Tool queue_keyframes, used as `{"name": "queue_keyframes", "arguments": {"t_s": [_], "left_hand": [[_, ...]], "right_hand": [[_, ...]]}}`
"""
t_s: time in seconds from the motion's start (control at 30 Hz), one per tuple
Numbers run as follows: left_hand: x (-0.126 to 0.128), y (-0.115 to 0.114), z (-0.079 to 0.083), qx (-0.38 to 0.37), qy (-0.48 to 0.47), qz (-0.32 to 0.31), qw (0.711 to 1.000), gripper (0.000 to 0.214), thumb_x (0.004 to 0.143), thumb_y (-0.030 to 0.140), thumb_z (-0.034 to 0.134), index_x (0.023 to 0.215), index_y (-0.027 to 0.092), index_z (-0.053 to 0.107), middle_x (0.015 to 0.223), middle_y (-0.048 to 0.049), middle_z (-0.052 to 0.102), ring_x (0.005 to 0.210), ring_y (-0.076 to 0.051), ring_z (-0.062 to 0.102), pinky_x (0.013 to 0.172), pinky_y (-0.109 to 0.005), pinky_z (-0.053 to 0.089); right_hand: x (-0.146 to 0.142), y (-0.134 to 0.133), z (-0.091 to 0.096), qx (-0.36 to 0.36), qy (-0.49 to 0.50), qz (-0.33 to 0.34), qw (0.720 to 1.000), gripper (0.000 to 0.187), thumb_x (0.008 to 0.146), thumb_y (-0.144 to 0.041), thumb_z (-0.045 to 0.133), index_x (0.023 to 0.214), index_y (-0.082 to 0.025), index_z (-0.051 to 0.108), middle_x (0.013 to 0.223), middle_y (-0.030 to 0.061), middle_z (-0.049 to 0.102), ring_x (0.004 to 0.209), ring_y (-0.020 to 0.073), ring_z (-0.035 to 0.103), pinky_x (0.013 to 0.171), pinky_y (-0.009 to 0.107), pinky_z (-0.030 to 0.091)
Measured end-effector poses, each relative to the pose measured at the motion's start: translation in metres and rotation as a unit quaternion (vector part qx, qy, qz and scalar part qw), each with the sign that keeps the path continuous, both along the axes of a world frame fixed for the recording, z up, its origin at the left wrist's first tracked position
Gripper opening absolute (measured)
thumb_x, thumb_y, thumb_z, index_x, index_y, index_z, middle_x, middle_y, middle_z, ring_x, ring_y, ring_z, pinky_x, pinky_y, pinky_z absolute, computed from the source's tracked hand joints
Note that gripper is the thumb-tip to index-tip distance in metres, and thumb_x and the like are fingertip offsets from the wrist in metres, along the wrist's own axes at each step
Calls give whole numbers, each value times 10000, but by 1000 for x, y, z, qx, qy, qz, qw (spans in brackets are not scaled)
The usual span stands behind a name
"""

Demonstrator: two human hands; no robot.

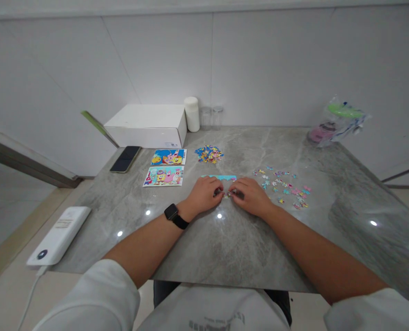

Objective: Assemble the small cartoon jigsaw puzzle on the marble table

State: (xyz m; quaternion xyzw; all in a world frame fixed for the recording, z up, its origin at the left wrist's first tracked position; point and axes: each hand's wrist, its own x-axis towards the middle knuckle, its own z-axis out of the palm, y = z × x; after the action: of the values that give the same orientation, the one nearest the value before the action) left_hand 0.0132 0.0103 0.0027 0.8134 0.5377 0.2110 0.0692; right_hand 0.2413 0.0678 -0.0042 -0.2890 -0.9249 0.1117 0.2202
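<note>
A narrow joined strip of jigsaw puzzle [228,177], mostly light blue, lies flat on the table just beyond my hands. My left hand [206,193], with a black watch on its wrist, has its fingers curled in a pinch at small puzzle pieces [226,196] below the strip. Facing it, my right hand [248,195] pinches at the same small pieces from the other side. The fingers partly hide these pieces and part of the strip. Loose puzzle pieces [287,191] are spread out to the right of my right hand.
Two cartoon picture cards [163,176] lie left of a heap of puzzle pieces [209,154]. A phone [125,159], white box [145,124], white bottle [192,115] and clear jars [217,118] stand behind. A plastic bag [340,122] is back right; a white power bank [59,235] front left.
</note>
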Motion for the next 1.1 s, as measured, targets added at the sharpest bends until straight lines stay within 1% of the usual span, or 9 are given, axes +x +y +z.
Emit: {"name": "queue_keyframes", "arguments": {"t_s": [0.3,0.53,0.8,0.9,1.0,1.1], "left_hand": [[1,0,0,-11,24,-9,1000,137,952,359,708,946,222,708,965,-38,727,985,-241,631,866,-390,410],[2,0,1,-20,32,-9,999,150,965,364,687,947,217,714,992,-55,735,1006,-250,630,887,-397,413],[2,0,1,-21,29,-10,999,145,968,363,679,949,222,706,1008,-48,740,1003,-248,632,884,-394,419],[1,-1,2,-22,28,-10,999,146,965,365,680,953,223,710,1002,-48,739,1002,-248,634,885,-395,423],[2,-1,3,-19,23,-8,1000,130,965,346,669,959,224,713,1000,-51,738,1002,-245,636,884,-392,426],[2,0,3,-13,0,-3,1000,113,975,306,635,959,223,710,979,-47,741,974,-234,639,871,-382,425]], "right_hand": [[2,-2,4,-11,-48,3,999,87,897,-224,697,972,-237,739,993,57,749,983,257,643,896,398,420],[1,-2,1,-22,-41,14,999,82,898,-229,699,962,-241,749,1003,55,761,991,253,655,906,403,417],[2,-4,3,-17,-38,28,999,78,911,-246,708,968,-249,760,1006,44,765,993,257,664,926,417,423],[2,-1,2,-11,-8,9,1000,107,923,-221,669,984,-240,754,999,53,764,981,259,669,938,420,442],[3,3,-1,-9,62,-47,997,180,918,-164,602,1017,-227,738,1009,73,761,979,260,673,945,414,474],[5,8,-2,-30,116,-101,988,247,871,-132,573,1035,-233,727,986,73,750,935,256,674,920,409,504]]}}
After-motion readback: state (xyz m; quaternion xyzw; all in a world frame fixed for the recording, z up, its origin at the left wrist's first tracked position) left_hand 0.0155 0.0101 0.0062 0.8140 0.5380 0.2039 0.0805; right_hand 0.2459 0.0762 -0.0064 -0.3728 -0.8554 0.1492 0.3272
